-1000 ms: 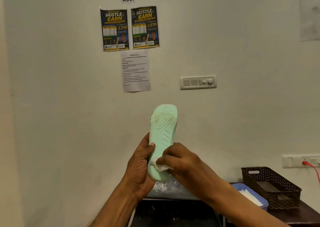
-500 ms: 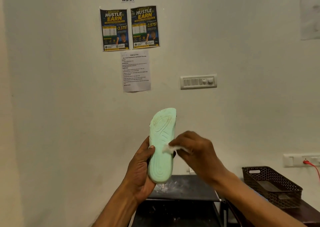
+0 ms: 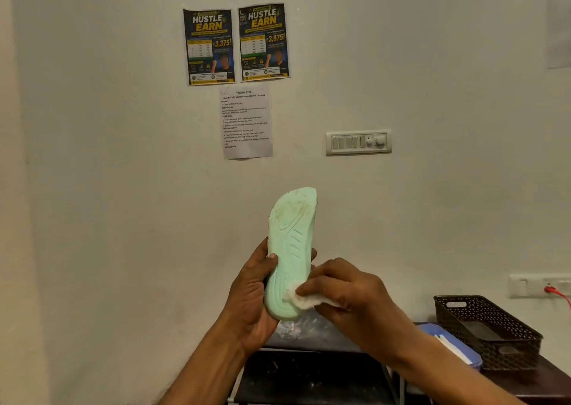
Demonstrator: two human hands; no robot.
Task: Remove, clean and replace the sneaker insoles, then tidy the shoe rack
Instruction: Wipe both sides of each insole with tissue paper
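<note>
A pale green insole (image 3: 292,250) stands upright in front of the wall, its ribbed underside facing me. My left hand (image 3: 250,296) grips it around the lower half, thumb on the left edge. My right hand (image 3: 346,293) pinches a small white wipe (image 3: 304,299) and presses it against the insole's heel area on the right side. Below the hands is the dark top shelf of the shoe rack (image 3: 309,339), with a whitish smear on it. No sneakers are in view.
A dark brown perforated basket (image 3: 488,330) sits on a dark wooden table (image 3: 543,383) at the lower right, with a blue-lidded box (image 3: 454,346) beside it. Posters, a task sheet (image 3: 247,123) and a switch panel (image 3: 358,142) hang on the wall.
My right hand with the wipe moved up the insole's right edge half a second ago and has come back down to the heel. The insole stays upright in my left hand.
</note>
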